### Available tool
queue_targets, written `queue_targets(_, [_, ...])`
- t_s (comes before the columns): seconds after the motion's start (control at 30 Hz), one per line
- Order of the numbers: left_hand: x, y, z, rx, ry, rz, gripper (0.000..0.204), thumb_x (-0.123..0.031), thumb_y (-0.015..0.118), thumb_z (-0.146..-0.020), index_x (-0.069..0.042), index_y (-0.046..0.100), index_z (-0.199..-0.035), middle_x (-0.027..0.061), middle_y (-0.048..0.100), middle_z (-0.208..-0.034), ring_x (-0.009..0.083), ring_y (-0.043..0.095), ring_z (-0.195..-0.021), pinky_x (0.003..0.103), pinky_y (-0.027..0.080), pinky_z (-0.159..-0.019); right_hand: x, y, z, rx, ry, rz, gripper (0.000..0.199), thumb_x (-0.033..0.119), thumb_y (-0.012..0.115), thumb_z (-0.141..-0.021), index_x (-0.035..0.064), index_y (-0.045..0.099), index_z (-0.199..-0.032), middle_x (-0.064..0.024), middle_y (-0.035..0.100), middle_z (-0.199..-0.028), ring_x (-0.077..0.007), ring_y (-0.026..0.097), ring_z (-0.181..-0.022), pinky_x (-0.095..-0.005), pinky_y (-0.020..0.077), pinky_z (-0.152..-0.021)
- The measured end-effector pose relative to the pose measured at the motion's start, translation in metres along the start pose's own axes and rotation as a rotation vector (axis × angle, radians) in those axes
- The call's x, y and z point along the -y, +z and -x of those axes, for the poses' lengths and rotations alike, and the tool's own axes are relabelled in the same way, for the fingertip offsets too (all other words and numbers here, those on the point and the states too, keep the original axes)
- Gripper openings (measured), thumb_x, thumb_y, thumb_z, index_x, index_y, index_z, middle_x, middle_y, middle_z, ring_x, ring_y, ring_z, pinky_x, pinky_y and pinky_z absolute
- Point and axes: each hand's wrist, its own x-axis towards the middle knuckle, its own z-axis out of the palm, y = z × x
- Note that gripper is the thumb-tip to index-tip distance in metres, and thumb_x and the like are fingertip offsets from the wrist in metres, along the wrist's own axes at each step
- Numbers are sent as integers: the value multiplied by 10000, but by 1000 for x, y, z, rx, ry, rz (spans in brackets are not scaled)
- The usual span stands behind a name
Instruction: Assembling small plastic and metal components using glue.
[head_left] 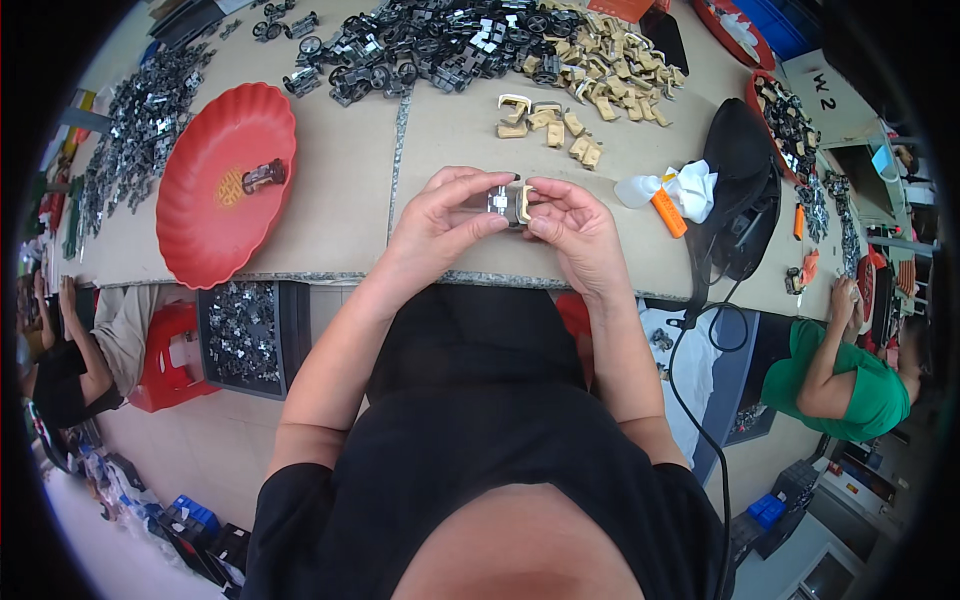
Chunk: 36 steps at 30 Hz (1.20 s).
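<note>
1. The left hand (440, 222) pinches a small grey metal part (499, 201) just above the near edge of the table (330, 215); best to keep that pinch firm and level.
2. The right hand (575, 228) grips a tan clip (524, 204) against the part's 3 o'clock side; it wants squaring before being pressed home.
3. Spare tan clips (552, 126) lie at 12 o'clock, near.
4. The red tray (205, 215) at 9 o'clock holds one dark piece (264, 176).
</note>
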Motion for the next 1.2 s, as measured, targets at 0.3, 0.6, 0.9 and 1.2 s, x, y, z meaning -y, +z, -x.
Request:
queue_targets(0.3, [-5, 5, 1, -47, -28, 60, 409, 10, 621, -785, -14, 519, -1181, 55, 494, -1064, 159, 534, -999, 278, 466, -852, 7, 3, -5, 28, 66, 30, 394, -53, 638, -751, -49, 515, -1126, -114, 576, -1020, -146, 606, -868, -259, 513, -778])
queue_targets(0.6, [-2, 11, 3, -114, -58, 73, 374, 28, 623, -780, -9, 544, -1144, 63, 532, -1048, 155, 554, -980, 268, 465, -848, 7, -1, -10, 15, 87, 61, 399, -68, 650, -731, -37, 509, -1103, -132, 578, -1019, -151, 617, -844, -258, 516, -773])
queue_targets(0.9, [3, 9, 3, -128, -134, 226, 354, 22, 619, -786, -10, 554, -1132, 80, 540, -1064, 172, 543, -1023, 281, 448, -883, 13, -3, -14, 4, 159, 96, 342, -93, 643, -718, -33, 531, -1035, -142, 597, -987, -157, 630, -799, -250, 531, -710])
queue_targets(1.2, [3, 4, 3, -98, -137, 180, 353, 21, 624, -780, -18, 565, -1126, 70, 541, -1067, 181, 541, -1036, 283, 450, -888, 10, -5, -14, -10, 169, 46, 349, -79, 647, -723, -44, 540, -1054, -157, 599, -992, -180, 635, -821, -274, 542, -703])
